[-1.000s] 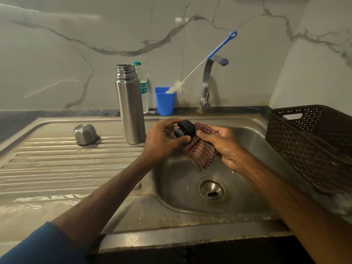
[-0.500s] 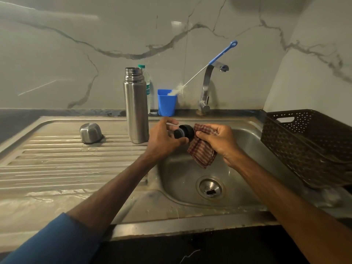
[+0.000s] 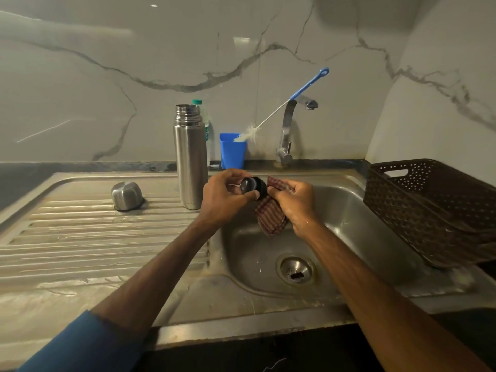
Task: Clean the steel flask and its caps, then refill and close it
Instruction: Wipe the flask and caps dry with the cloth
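Steel fills the scene at a kitchen sink, where a person seen from their own head height works on the parts of a flask. The left hand [image 3: 225, 200] curls fingers and thumb round a black inner cap [image 3: 253, 187] and holds it above the near-left edge of the sink basin [image 3: 362, 218], one round end of the cap turned toward the camera. The right hand [image 3: 294, 202] grips a red-checked cloth [image 3: 271, 217], bunched against the far side of the cap, with the loose end hanging down into the basin above the drain [image 3: 296, 269]. The steel flask [image 3: 190, 157] stands upright on the ribbed drainboard [image 3: 80, 237] just left of the basin and close to the left hand, its threaded neck bare. Its steel outer cap [image 3: 126, 196] sits mouth down on the drainboard, well to the left of the flask. A plastic bottle [image 3: 205, 119] with a green lid stands behind the flask and is mostly hidden by it. Beside it a blue cup [image 3: 232, 154] holds a bottle brush [image 3: 281, 106], bristles at the rim and blue handle leaning across the tap [image 3: 288, 130]. A dark brown perforated basket [image 3: 434, 205] rests at the right of the basin, and a blue sleeve [image 3: 80, 342] covers the left upper arm.
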Demonstrator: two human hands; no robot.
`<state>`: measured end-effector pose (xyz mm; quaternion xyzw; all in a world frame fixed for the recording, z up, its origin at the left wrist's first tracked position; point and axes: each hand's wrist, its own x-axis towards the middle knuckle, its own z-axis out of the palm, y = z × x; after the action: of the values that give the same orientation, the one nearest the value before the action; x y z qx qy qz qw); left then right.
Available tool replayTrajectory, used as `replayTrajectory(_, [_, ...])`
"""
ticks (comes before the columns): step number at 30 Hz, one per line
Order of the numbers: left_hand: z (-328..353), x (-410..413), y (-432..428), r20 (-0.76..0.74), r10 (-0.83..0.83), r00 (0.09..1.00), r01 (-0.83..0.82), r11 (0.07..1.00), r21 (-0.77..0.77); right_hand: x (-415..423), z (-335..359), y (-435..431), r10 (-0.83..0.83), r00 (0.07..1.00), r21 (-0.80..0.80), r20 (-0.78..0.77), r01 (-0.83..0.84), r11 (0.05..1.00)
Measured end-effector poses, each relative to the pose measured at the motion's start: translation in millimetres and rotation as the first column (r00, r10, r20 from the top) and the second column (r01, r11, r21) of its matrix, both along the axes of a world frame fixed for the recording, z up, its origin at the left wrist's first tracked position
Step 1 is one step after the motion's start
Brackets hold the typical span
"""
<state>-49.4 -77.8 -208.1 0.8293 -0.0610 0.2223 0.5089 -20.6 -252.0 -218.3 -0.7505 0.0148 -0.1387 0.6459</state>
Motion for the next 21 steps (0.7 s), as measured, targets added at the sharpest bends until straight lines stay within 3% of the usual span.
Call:
replayTrajectory(5, [5,-7,-1,0.066,-0.032,0.997,0.031,0.999,0.018,-4,-2,3,0.017,1.0,-0.081,0.015,-0.016,0.997])
replayTrajectory(14, [7,-13,-1,0.097,-0.141,0.985,0.137,0.99,0.045,-11,-3,4,0.085,0.995,-0.042,-0.046,-0.087,0.995])
replayTrajectory(21, [13,-14,4,0.094,-0.106,0.99,0.095,0.988,0.12,-18,0,11,0.086,0.994,-0.011,-0.068,-0.087,0.996])
